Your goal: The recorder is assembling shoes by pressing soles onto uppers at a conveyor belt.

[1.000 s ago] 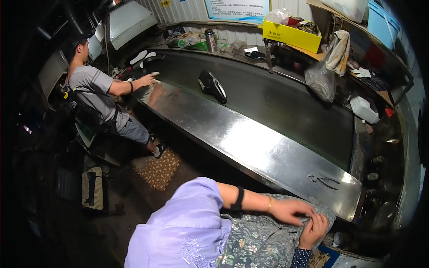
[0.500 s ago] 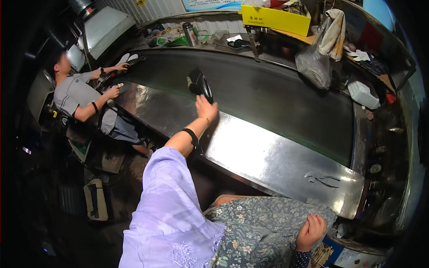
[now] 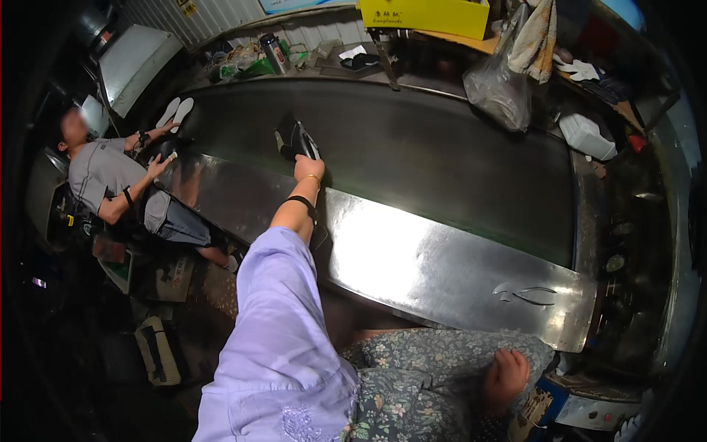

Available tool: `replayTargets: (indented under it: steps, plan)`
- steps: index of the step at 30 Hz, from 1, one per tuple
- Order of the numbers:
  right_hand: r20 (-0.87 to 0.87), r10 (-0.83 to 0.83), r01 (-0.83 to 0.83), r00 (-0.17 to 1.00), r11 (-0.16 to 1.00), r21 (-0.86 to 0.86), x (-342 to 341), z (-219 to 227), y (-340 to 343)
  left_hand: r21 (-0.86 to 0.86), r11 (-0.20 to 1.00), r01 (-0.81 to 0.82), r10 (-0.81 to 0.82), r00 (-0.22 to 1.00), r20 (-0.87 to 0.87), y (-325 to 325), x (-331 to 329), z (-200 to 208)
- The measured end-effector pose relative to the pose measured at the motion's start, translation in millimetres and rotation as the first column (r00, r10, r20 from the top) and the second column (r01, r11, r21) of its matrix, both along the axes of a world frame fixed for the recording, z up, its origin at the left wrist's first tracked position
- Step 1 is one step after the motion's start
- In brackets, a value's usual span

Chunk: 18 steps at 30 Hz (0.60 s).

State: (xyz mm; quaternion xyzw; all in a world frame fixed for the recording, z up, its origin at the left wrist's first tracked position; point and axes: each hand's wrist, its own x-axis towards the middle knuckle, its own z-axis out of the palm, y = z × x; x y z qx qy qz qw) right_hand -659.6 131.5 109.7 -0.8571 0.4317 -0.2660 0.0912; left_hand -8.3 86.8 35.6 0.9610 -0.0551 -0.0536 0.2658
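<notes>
My left hand (image 3: 309, 169), at the end of an outstretched lavender sleeve, is closed on the near end of a black shoe (image 3: 289, 140). The shoe is tilted over a dark belt surface (image 3: 412, 155), with a pale strip along its side; whether it touches the belt I cannot tell. Low on the right, my right hand (image 3: 508, 376) rests on the flowered cloth (image 3: 412, 376) over my lap. Its fingers are curled in, with nothing seen in them, though blur softens them. Nearest to it on the metal ledge (image 3: 398, 243) lies a pair of pliers (image 3: 524, 295).
At the left a co-worker (image 3: 110, 173) holds pale shoe soles (image 3: 177, 112) over the belt's end. Along the back stand a dark bottle (image 3: 275, 54) and a yellow box (image 3: 427, 18). A clear plastic bag (image 3: 501, 92) hangs beside a white jug (image 3: 587, 136).
The whole view has shifted, so most things sit further left. The shoe has turned in my left hand's hold. The co-worker's soles now show more fully. My right hand stays on my lap.
</notes>
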Motion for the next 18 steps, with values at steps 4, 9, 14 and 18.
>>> replayTargets:
  steps: [4,9,14,18]
  plan:
    - [-0.004,0.054,-0.054,0.999,0.997,-0.056,-4.9,-6.3,-0.8,-0.313,0.949,0.039,-0.085,0.987,-0.135,26.2,1.0,8.1]
    - [0.099,-0.026,0.005,0.995,0.979,0.204,-10.9,16.3,2.1,-0.836,0.480,-0.267,-0.711,0.440,-0.548,75.5,-100.8,47.0]
    - [0.633,-0.339,-0.156,0.695,0.790,0.594,-23.8,28.6,-32.9,-0.955,0.294,-0.050,-0.951,0.083,-0.297,93.0,-277.0,60.3]
    - [0.734,-0.402,-0.162,0.548,0.809,0.565,-42.4,90.1,-43.5,-0.977,-0.055,0.208,-0.931,-0.364,-0.025,104.7,-380.3,94.3]
